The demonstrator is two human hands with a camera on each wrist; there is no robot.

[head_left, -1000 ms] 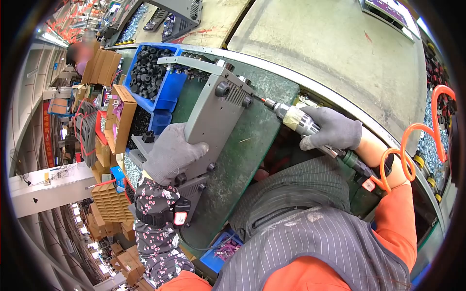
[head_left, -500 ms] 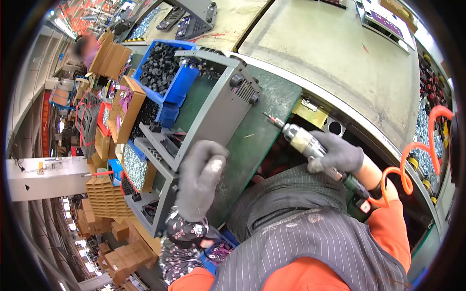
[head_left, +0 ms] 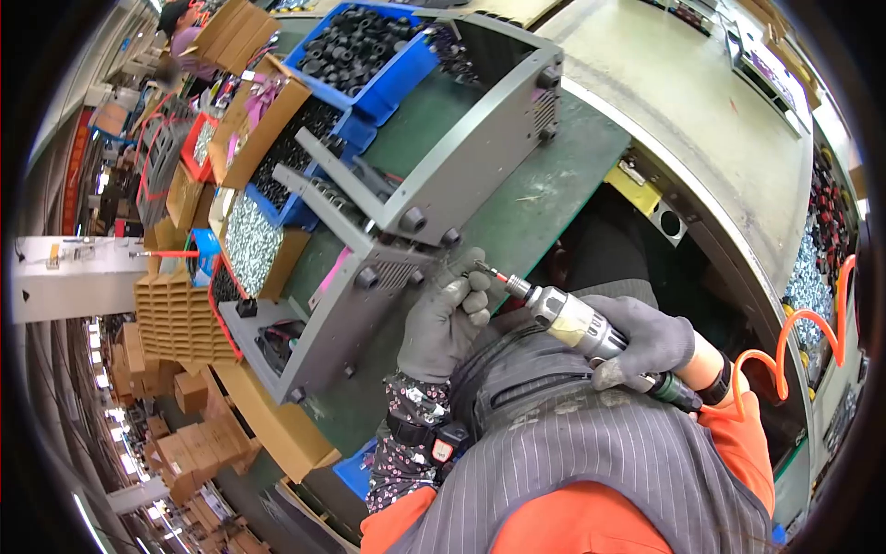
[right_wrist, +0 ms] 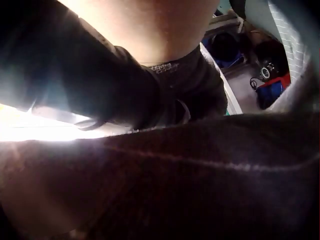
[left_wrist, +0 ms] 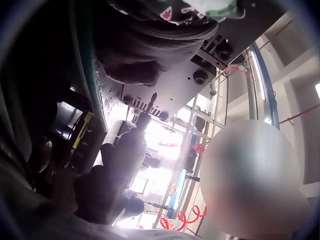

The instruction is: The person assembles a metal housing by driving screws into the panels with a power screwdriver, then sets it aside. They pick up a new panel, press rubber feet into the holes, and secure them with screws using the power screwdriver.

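Note:
My right hand [head_left: 641, 342], in a grey glove, grips an air screwdriver [head_left: 570, 319] by its body, the bit pointing toward the left hand. Curled in front of the vest, the gloved left hand [head_left: 441, 323] has its fingertips right at the bit's tip. A small dark piece [head_left: 479, 266] shows between those fingers; its kind I cannot tell. Two grey metal housings [head_left: 480, 152] [head_left: 328, 323] with black round feet stand on the green bench beyond the left hand. In the left wrist view the screwdriver bit [left_wrist: 152, 102] points up below the glove.
Blue bins [head_left: 392, 88] of black plastic feet stand behind the housings. A box of silver screws [head_left: 251, 235] and cardboard boxes [head_left: 263, 120] lie to the left. An orange coiled hose [head_left: 784, 346] hangs at the right. A pale conveyor top [head_left: 664, 83] runs along the far side.
My left hand has let go of the grey housing and come back toward the body, to the bit's tip. The screwdriver has come away from the housing, and the head view has shifted.

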